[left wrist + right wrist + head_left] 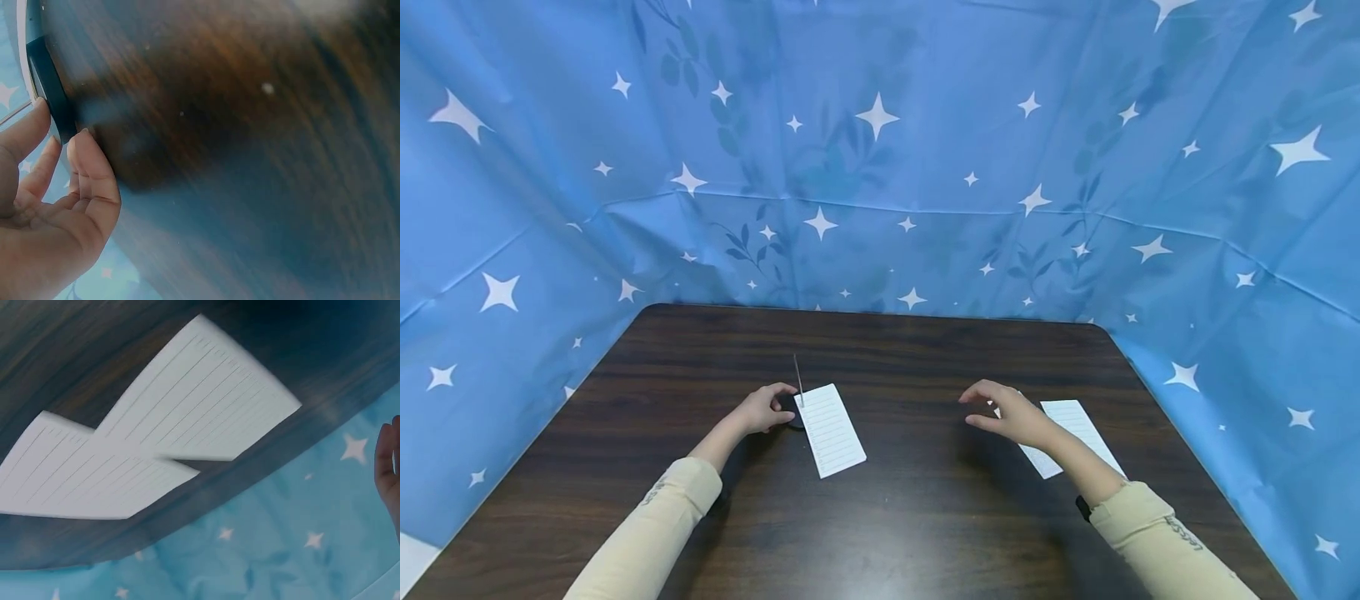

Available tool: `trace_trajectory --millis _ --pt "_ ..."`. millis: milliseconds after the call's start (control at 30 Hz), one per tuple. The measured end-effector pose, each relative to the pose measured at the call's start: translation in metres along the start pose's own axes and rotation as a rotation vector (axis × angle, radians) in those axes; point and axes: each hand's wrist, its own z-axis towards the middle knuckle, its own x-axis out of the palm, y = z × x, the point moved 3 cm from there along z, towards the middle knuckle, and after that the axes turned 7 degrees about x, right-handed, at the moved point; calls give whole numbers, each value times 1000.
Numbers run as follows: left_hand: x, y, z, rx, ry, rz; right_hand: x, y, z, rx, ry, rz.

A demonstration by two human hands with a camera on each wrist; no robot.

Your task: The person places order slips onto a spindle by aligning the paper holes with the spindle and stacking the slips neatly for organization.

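Note:
A bill spike (798, 379) with a thin upright pin and a dark round base (55, 94) stands left of the table's middle. My left hand (763, 409) holds the rim of that base between thumb and fingers. A lined paper sheet (832, 433) sits at the pin with its top-left corner and lies slanted to the right. Over to the right, my right hand (1006, 412) hovers above the table with curved fingers, thumb apart, and nothing in its grasp. Below and beside it lie two more lined sheets, one (200, 394) partly overlapping the other (69, 475).
The dark wood-grain table (887, 517) has rounded far corners. A blue curtain (925, 158) with white stars hangs behind it and along both sides. A dark band (1083, 507) circles my right wrist.

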Motion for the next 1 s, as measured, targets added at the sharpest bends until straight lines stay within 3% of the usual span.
trace_trajectory --millis 100,333,467,633,800,1000 --pt "0 -1 -1 4 12 -20 -8 -12 -5 9 16 -32" --pt "0 0 -1 -11 22 -38 -18 -43 -21 150 141 -131" --pt "1 2 -1 -10 15 -31 -22 -54 -29 182 165 -195" --pt "2 3 0 -8 7 -23 -29 -63 -35 186 215 -164" --pt "2 4 0 -9 11 -35 -34 -70 -39 238 325 -70" --pt "1 4 0 0 17 -36 -33 -77 -41 339 385 -137"
